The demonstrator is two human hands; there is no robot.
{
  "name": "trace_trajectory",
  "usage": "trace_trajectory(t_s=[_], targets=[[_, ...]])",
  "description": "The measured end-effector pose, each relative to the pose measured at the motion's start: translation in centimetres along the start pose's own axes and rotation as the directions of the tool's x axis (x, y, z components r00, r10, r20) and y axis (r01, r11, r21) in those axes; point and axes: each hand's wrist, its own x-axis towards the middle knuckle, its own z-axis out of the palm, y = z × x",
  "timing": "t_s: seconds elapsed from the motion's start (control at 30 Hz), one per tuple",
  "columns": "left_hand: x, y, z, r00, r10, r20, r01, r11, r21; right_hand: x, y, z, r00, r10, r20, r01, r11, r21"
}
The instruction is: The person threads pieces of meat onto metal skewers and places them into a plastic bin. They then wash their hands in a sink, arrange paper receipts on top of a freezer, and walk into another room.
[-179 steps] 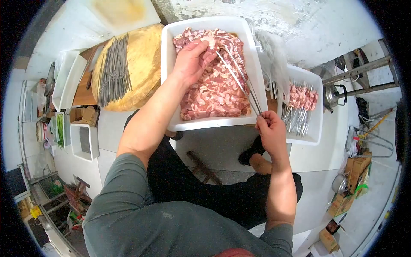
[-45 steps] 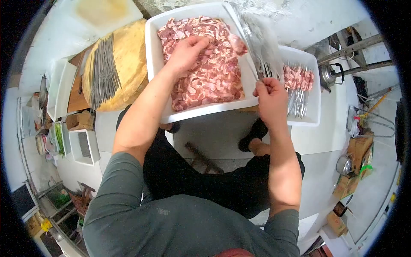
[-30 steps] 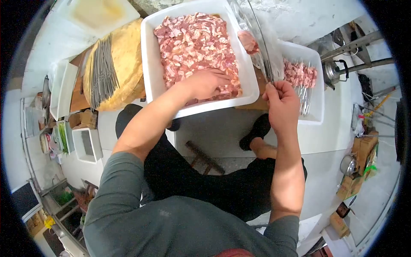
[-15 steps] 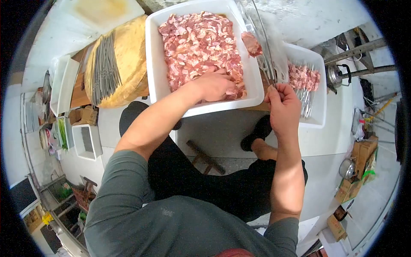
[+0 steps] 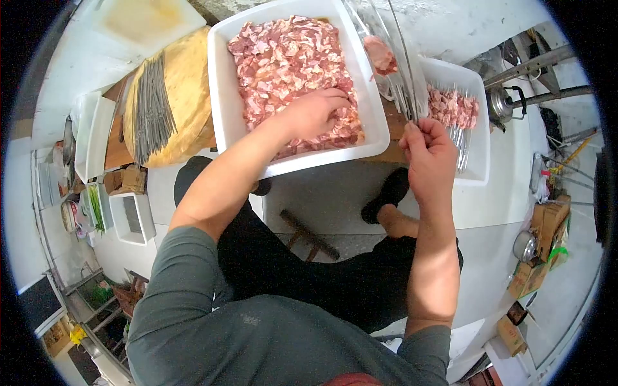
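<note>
My left hand is over the large white tub of cut raw meat, its fingers curled down at the lower right part of the pile. What those fingers enclose, if anything, is hidden. To the right of the tub, my right hand pinches a metal skewer near its lower end, thumb against fingers; the skewer points up and away. A larger piece of raw meat shows beside it, overlapping the skewers in this view. Right of that hand stands a white tray with finished-looking skewers of meat.
A bundle of bare metal skewers lies on a round wooden board at the left. Beyond it is a narrow white container. A metal kettle stands right of the tray. My legs and a small stool are below.
My left hand has lifted slightly up and left within the tub, showing more of the fingers. My right hand keeps the skewer. The whole view has shifted a little.
</note>
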Motion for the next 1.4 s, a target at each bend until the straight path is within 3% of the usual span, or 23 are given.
trace_trajectory(t_s=[0.1,0.23,0.33,0.37,0.47,0.6,0.7,0.8,0.9,1.0,1.13,1.23,1.33,1.4], targets=[[0.3,-1.6,1.1,0.999,0.002,0.053,-0.006,0.996,0.086,0.0,-0.2,0.1,1.000,0.004,0.016,-0.004,1.000,0.018],[0.6,-3.0,0.1,0.995,-0.096,-0.035,0.099,0.988,0.117,0.1,0.0,-0.1,1.000,-0.003,0.029,0.002,0.999,0.052],[0.5,-2.4,-0.5,0.996,-0.065,0.068,0.054,0.987,0.150,0.2,0.3,-0.3,1.000,-0.011,0.011,0.010,0.999,0.051],[0.0,-2.8,0.4,0.997,0.045,0.056,-0.056,0.978,0.201,0.1,0.2,-0.4,1.000,-0.008,0.013,0.007,0.999,0.043],[-1.3,-1.8,1.6,0.995,0.021,0.101,-0.065,0.892,0.448,-0.1,-0.2,-0.4,1.000,0.002,0.018,-0.002,1.000,0.018],[-1.9,-1.2,0.7,0.954,-0.060,0.293,-0.047,0.938,0.344,-0.1,-0.2,-0.6,1.000,-0.016,0.005,0.016,1.000,0.002],[-2.6,-1.7,0.4,0.949,-0.084,0.304,-0.011,0.955,0.296,-0.4,-0.4,-1.1,0.999,-0.043,0.008,0.043,0.999,-0.013],[-3.3,-1.9,-1.0,0.959,0.001,0.283,-0.087,0.953,0.291,-1.0,-0.8,-1.6,0.999,-0.054,0.003,0.053,0.998,0.031],[-3.0,1.2,-4.1,0.859,-0.300,0.416,0.156,0.926,0.345,-1.4,-1.0,-1.9,0.997,-0.070,-0.016,0.070,0.997,0.032],[-3.6,-0.9,-3.8,0.825,-0.408,0.392,0.185,0.849,0.495,-1.3,-1.0,-2.4,0.994,-0.107,-0.011,0.107,0.994,0.024],[-1.2,-1.4,-1.2,0.980,-0.080,0.180,-0.013,0.887,0.462,-1.1,-1.2,-2.3,0.994,-0.110,0.000,0.110,0.993,0.044],[1.9,-2.1,1.8,0.947,0.224,0.230,-0.302,0.865,0.401,-1.2,-1.3,-2.0,0.994,-0.109,-0.014,0.109,0.994,0.023],[2.9,-1.3,2.5,0.927,0.067,0.370,-0.245,0.854,0.459,-1.3,-1.2,-2.0,0.995,-0.099,-0.016,0.100,0.993,0.062],[3.1,-1.7,2.9,0.923,0.042,0.382,-0.237,0.845,0.480,-1.4,-1.2,-2.2,0.995,-0.100,-0.007,0.101,0.993,0.056]])
